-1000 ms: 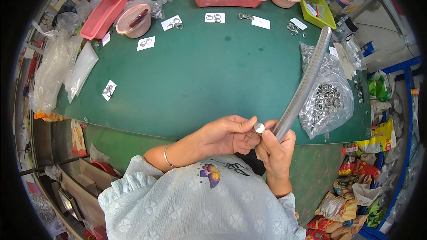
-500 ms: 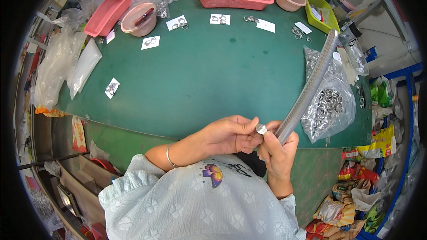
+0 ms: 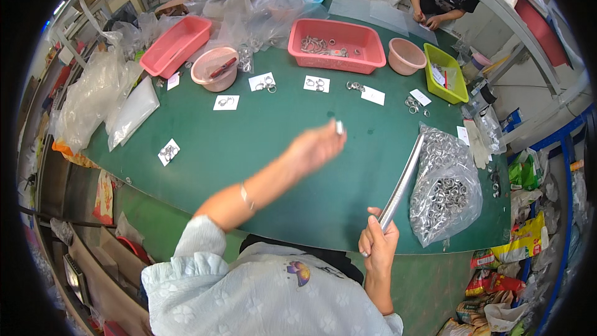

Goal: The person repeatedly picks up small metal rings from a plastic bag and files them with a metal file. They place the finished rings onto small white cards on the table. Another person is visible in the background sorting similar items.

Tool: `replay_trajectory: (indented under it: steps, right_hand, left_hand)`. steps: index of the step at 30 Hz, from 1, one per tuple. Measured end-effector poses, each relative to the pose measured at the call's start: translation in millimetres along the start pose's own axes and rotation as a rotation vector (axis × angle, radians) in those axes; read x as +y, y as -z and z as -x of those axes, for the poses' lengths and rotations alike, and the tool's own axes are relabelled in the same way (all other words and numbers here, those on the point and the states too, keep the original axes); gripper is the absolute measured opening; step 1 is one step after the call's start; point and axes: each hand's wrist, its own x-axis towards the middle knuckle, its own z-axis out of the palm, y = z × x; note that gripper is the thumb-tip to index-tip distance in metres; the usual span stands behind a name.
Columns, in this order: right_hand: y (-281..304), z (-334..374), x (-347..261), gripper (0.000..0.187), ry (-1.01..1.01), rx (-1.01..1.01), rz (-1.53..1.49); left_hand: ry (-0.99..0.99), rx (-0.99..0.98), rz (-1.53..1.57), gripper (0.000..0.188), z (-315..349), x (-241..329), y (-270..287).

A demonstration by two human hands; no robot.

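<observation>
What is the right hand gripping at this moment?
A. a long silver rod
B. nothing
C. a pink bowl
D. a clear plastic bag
A: the right hand is closed around the lower end of the long silver rod, which slants up over the green table.

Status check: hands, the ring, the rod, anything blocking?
Left hand raised over table, pinching small metal ring. Right hand grips metal rod. Bag of rings beside rod; nothing blocking.
</observation>
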Motion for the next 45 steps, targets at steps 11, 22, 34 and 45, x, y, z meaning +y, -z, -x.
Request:
replay_trajectory:
  steps: [11,22,34,45]
  right_hand:
    - [41,13,0,0.016,0.150,0.214,-0.038]
    - [109,54,-10,0.011,0.390,0.731,-0.076]
    - [127,66,-4,0.011,0.371,0.717,-0.051]
    - [126,78,-11,0.023,0.301,0.334,0.110]
  left_hand:
    - [0.078,0.055,-0.671,0.029,-92,-26,-44]
    - [-0.676,-0.883,-1.861,0.025,-70,-237,-100]
    - [-0.847,-0.608,-2.292,0.011,-139,-276,-97]
    - [0.011,-0.380,-0.744,0.026,-33,-166,-136]
